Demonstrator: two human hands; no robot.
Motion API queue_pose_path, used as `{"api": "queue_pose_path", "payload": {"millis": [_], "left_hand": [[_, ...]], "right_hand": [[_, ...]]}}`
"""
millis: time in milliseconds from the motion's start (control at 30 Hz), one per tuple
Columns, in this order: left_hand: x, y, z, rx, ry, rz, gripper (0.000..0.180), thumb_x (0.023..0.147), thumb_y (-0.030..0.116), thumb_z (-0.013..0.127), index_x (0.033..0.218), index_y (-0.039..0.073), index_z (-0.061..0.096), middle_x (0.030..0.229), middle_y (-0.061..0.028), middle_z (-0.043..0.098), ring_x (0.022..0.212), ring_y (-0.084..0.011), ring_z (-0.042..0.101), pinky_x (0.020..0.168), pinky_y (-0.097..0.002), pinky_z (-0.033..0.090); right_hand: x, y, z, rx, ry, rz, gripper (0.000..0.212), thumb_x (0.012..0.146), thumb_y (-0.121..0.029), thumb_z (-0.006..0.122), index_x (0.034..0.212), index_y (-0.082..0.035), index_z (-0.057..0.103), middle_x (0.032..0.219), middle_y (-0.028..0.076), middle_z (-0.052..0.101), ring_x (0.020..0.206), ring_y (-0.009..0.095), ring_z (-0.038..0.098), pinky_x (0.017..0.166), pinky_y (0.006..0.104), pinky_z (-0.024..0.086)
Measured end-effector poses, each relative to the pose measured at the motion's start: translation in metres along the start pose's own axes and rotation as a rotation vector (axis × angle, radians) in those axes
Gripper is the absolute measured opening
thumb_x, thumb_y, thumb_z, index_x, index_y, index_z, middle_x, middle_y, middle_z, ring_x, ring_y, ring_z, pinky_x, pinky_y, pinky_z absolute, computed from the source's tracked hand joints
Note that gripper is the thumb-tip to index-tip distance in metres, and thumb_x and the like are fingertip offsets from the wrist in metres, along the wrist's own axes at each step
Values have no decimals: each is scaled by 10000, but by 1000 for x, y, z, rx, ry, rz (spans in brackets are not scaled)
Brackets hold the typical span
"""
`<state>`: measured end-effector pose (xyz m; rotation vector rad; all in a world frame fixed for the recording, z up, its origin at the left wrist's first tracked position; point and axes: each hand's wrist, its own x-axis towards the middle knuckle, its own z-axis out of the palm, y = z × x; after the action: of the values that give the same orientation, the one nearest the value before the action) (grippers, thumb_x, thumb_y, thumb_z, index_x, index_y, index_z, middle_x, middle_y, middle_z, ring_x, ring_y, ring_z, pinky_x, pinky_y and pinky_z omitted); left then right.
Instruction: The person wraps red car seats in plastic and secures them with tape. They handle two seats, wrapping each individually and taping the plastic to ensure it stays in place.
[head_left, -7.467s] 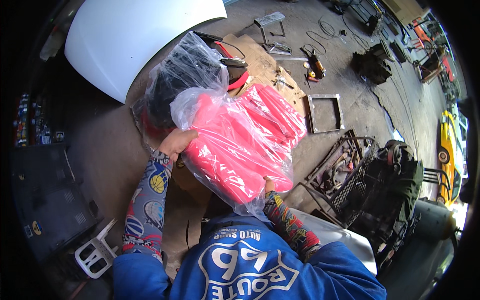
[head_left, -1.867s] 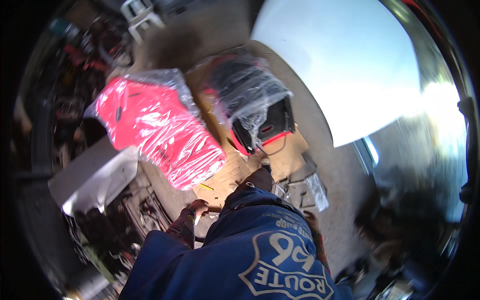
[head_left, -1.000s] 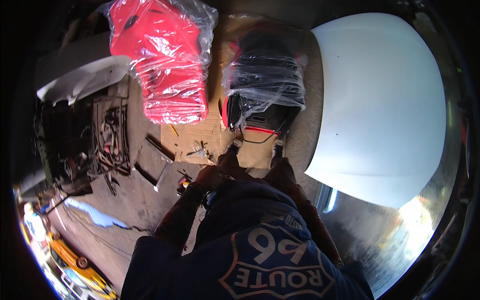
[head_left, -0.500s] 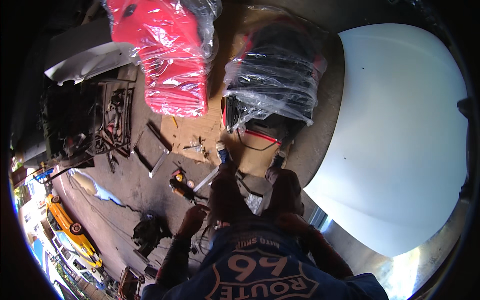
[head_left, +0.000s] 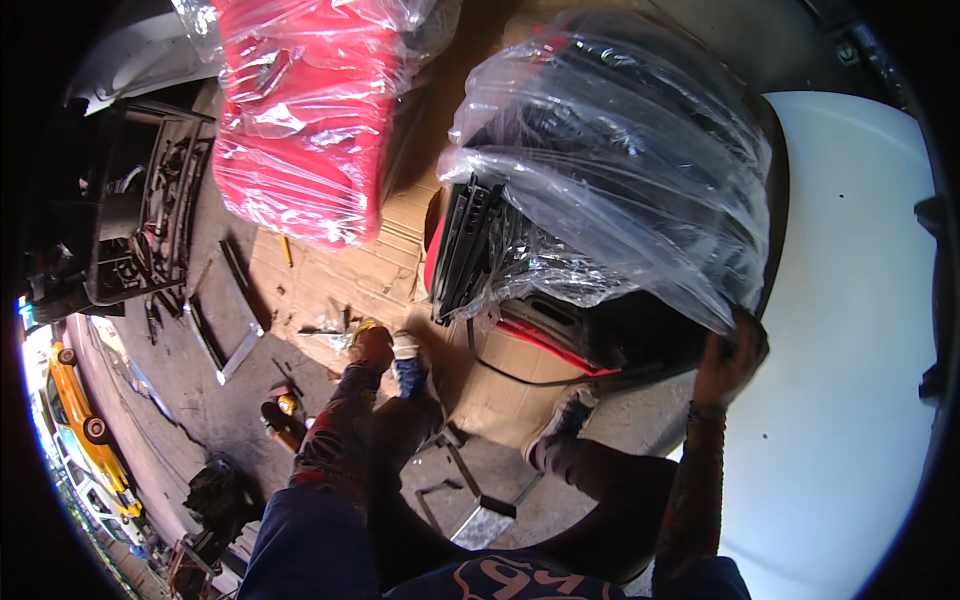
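A car seat [head_left: 640, 325] with a black underside and red trim lies on cardboard, mostly covered by clear plastic wrap [head_left: 620, 190]. At its near right corner, my right hand [head_left: 728, 365] is closed on the edge of the plastic; its fingertips are dark and partly hidden. My left hand [head_left: 372, 349] is low near my left shoe, its fingers closed around a small yellowish thing that I cannot make out. Black metal seat rails [head_left: 465, 245] show along the left side of the seat. A dark cable [head_left: 500, 375] loops out from its near side.
Another plastic-wrapped seat, red [head_left: 305, 130], stands to the left on the cardboard [head_left: 400, 220]. A large white car hood [head_left: 850, 330] fills the right. A metal frame [head_left: 240, 345], a yellow-black power tool [head_left: 284, 415] and a pencil [head_left: 287, 251] lie on the left.
I have bent closer to the wrapped black seat. My right hand has gone from my waist out to the plastic's edge; my left hand has moved forward beside my shoe.
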<state>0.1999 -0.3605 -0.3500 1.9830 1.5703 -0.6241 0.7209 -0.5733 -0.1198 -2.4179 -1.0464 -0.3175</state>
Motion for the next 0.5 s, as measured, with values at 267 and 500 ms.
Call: {"api": "queue_pose_path", "payload": {"millis": [267, 500], "left_hand": [[96, 97, -94, -601, 820, 535, 139, 915, 104, 627, 979, -19, 644, 826, -199, 675, 792, -351, 679, 731, -410, 534], [34, 214, -245, -879, 141, 1027, 547, 918, -17, 617, 1433, 57, 451, 1322, -98, 583, 1229, -188, 565, 1014, -360, 484]], "right_hand": [[6, -3, 8, 590, 387, 274, 196, 956, -32, 510, 1064, 43, 656, 969, 78, 683, 871, 163, 608, 822, 295, 478], [24, 14, -18, 461, 251, 268, 207, 918, -17, 540, 1085, 36, 649, 980, 101, 678, 891, 185, 611, 847, 311, 479]]}}
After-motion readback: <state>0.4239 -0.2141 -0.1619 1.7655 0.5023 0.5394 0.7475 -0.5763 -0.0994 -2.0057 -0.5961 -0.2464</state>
